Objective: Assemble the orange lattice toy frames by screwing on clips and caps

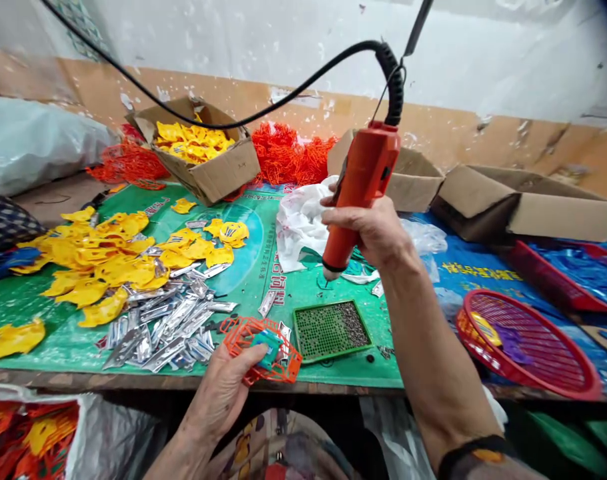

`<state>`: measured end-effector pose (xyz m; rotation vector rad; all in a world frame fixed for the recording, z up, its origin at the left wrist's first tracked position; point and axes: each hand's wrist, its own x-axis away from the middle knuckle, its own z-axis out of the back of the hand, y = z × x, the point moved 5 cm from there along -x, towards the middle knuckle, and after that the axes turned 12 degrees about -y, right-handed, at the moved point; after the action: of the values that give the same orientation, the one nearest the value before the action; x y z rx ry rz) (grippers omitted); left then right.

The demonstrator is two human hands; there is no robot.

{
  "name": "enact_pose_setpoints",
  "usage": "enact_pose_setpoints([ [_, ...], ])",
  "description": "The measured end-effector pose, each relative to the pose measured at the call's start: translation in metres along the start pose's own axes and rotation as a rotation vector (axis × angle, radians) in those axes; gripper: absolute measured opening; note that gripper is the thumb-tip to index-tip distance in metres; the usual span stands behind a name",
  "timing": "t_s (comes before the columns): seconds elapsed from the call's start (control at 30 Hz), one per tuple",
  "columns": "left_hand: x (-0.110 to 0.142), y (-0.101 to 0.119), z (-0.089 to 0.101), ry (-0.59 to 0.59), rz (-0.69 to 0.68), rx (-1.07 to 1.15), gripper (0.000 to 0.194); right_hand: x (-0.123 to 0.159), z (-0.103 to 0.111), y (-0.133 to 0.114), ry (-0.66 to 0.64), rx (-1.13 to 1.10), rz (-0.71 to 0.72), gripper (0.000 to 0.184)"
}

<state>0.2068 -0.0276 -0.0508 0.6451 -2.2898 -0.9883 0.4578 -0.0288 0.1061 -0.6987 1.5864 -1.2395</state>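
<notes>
- Slanting up and rightward from the bottom edge, the left hand (226,387) has its thumb laid on top and its fingers curled beneath.
- Its grip is closed on an openwork orange-red plastic frame (292,368), a small teal plastic block (269,350) pinned under the thumb, both at the near edge of the green-sheeted tabletop (358,373).
- Just beside the frame, a rectangular green perforated tray (313,333) carries small dark screws crowded toward its right side.
- To the left lies a heap of shiny silver strips (173,330); to the right sits a round red plastic basket (548,340).
- From the lower right, the forearm reaches up and leans left, putting the right hand (386,230) higher, beyond the tray, thumb across the near side.
- Its grip is wrapped around an orange-red cylindrical power driver (366,163), held steeply, top tilted right, tip pointing down over the tabletop.
- Beyond the strips, thin yellow plastic shells (108,257) spread leftward.
- Farther back stands a brown cardboard box (228,173) of yellow pieces, beside tangled orange-red plastic frames (291,153).
</notes>
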Motion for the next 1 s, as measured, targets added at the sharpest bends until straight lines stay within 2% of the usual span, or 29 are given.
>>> enact_pose_setpoints([
  [0.13,0.003,-0.002,0.002,0.002,0.040,0.028,0.032,0.044,-0.022,0.011,-0.026,0.002,-0.058,0.039],
  [0.2,0.005,-0.002,0.000,-0.014,0.055,0.036,0.032,0.063,-0.028,0.019,-0.023,0.043,-0.111,0.027],
  [0.27,0.007,-0.003,-0.003,-0.034,0.066,0.039,0.032,0.078,-0.029,0.026,0.026,0.073,-0.131,0.017],
  [0.37,0.010,-0.007,-0.008,-0.056,0.089,0.046,0.032,0.092,-0.024,0.034,0.124,0.064,-0.115,0.015],
  [0.67,0.017,-0.031,-0.014,-0.145,0.165,0.072,0.021,0.106,-0.017,0.048,0.245,0.002,-0.087,0.013],
  [1.0,0.018,-0.029,-0.021,-0.125,0.167,0.022,0.022,0.105,-0.020,0.051,0.238,-0.009,-0.085,0.013],
])
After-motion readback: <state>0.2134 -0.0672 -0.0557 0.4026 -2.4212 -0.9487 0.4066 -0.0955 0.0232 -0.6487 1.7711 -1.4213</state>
